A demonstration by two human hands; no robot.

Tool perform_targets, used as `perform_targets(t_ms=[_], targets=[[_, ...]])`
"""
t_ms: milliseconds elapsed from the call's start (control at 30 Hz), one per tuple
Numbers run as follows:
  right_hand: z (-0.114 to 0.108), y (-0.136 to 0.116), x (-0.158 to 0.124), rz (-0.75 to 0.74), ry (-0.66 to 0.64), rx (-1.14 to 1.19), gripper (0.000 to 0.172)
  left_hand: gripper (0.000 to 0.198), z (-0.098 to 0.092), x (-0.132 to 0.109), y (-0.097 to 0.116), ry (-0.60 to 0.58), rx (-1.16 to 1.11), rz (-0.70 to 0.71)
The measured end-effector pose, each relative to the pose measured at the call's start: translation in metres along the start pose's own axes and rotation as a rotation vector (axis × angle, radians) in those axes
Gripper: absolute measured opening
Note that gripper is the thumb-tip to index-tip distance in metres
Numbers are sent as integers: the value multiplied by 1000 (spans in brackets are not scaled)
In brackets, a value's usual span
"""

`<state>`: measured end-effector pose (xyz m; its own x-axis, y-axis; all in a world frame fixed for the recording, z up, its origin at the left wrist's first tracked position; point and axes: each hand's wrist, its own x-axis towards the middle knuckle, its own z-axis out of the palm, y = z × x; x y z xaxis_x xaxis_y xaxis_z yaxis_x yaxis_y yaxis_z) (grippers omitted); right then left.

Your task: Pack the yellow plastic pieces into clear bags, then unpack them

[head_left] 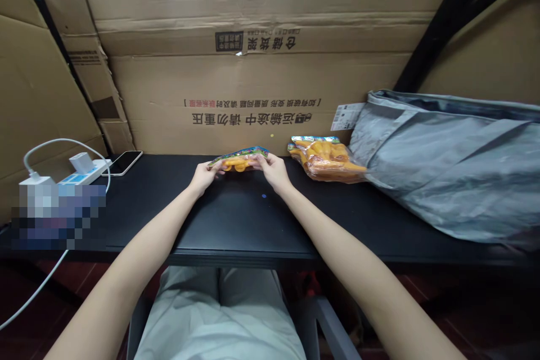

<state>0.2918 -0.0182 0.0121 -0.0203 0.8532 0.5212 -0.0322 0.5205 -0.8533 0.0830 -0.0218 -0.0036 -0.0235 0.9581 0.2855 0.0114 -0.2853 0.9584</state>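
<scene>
- The packet (240,158) is of glossy clear plastic film, with smooth orange plastic pieces inside.
- The second packet (327,158) has the same shiny, crinkled film.
- The table (236,219) has a black, smooth, matt top.
- The grey bag (447,163) is of thin plastic with a soft sheen.
- The cardboard boxes (253,67) are brown, matt and rough.

Phone (125,162) left, toy packs (327,160) right

Storeroom packing desk, flattened shipping cartons (253,67), grey mailer bag (447,163)

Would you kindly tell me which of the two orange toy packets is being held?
The packet between both hands, left of the other packet, which lies untouched beside the grey bag.
</scene>
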Motion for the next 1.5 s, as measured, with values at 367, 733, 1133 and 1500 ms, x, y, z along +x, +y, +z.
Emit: perform_targets(t_ms=[367,733,1133,1500], targets=[[2,-4,-6,-284,41,-277,42,55,-2,0,8,-23,-48,116],[-1,-19,-2,-402,85,-396,37,64,0,-3,9,-178,-42,-74],[19,-68,30,-510,55,-379,37,55,-10,-5,38,-173,-233,66],[42,-113,31,-691,-100,-352,36,46,-33,-11,69,-67,-508,34]])
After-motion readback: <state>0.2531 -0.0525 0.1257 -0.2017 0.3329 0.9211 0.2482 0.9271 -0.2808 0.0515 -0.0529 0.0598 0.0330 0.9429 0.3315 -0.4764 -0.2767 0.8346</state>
